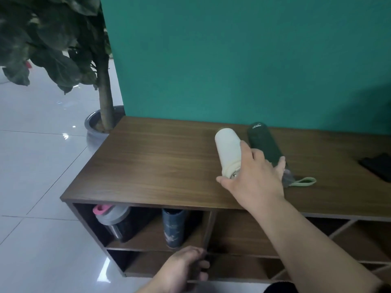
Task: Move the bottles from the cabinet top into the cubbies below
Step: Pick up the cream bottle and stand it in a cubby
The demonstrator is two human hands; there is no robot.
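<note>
A cream bottle (227,149) lies on its side on the wooden cabinet top (158,161). A dark green bottle (263,144) with a pale green loop strap (304,181) lies right beside it. My right hand (256,176) rests over the cap end of the cream bottle, fingers spread around it, thumb toward the green bottle. My left hand (186,269) hangs low in front of the cubbies with fingers loosely curled, holding nothing. In the top left cubby stand a dark shaker bottle with a grey and pink lid (114,220) and a dark blue bottle (174,227).
A teal wall rises behind the cabinet. A potted tree (103,98) stands on the glossy tiled floor at the cabinet's left end. A flat black object (378,166) lies at the right edge of the top. More cubbies (243,235) open to the right and below.
</note>
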